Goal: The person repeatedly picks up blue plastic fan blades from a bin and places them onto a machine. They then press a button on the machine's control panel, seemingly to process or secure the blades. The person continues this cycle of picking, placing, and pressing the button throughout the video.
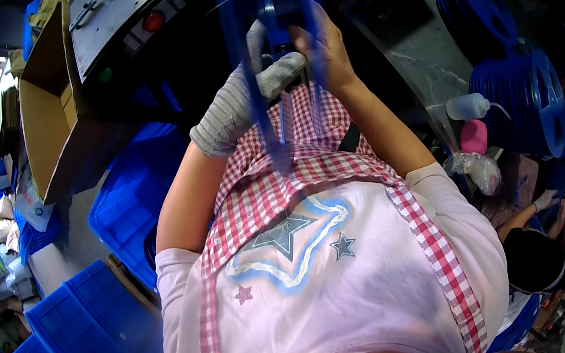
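A blue plastic reel (pixel 313 9), smeared by motion, is held upright in front of me, its two round flanges seen edge-on. My left hand (pixel 243 99), in a grey knit glove, reaches in at the near flange, thumb up and fingers bent toward the hub. On the other side, my bare right hand (pixel 332 54) presses against the right flange with its fingers curled around it. Between the flanges the fingertips are partly hidden, and I cannot make out whether they pinch something small there.
To the right, stacked blue reels (pixel 514 104) stand on a grey worktop (pixel 425 59), near a white squeeze bottle (pixel 468 107) and a pink object (pixel 473 137). An open cardboard box (pixel 48 130) and blue crates (pixel 94 326) are on the left. Another person (pixel 536 256) works at lower right.
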Action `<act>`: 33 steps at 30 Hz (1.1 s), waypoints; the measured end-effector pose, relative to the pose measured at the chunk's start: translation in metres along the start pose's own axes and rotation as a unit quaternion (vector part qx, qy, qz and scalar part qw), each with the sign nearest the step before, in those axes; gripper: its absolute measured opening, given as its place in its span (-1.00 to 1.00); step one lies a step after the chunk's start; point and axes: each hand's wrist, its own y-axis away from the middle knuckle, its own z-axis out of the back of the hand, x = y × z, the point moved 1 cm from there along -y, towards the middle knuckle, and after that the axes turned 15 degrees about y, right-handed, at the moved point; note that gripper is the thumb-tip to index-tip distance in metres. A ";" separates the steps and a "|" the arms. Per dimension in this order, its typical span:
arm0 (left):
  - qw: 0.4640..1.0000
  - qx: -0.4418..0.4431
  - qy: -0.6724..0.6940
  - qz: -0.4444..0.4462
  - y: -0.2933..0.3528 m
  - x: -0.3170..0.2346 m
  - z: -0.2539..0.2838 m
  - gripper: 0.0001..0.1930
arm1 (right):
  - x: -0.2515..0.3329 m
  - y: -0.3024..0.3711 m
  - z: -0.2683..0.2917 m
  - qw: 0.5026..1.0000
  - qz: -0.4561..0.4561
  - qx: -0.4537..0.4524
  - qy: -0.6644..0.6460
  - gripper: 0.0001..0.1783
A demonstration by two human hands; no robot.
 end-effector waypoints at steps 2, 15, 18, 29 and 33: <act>0.985 0.045 0.067 -0.154 0.001 0.013 0.005 -0.29 | -0.002 -0.005 -0.001 0.997 0.044 -0.005 0.067 -0.15; 0.940 -0.167 0.113 -0.277 0.022 0.022 -0.001 -0.19 | 0.020 0.008 -0.029 0.994 -0.024 0.095 0.055 -0.15; 0.926 -0.063 0.215 -0.303 0.011 0.053 0.031 -0.22 | 0.025 0.008 -0.032 0.993 -0.025 0.103 0.054 -0.17; 0.942 -0.136 -0.023 -0.305 0.011 0.058 0.034 -0.30 | 0.025 0.006 -0.040 0.990 -0.054 0.120 0.049 -0.19; 0.906 -0.134 -0.312 -0.255 0.005 0.082 0.051 -0.31 | 0.029 0.005 -0.043 0.990 -0.053 0.126 0.042 -0.21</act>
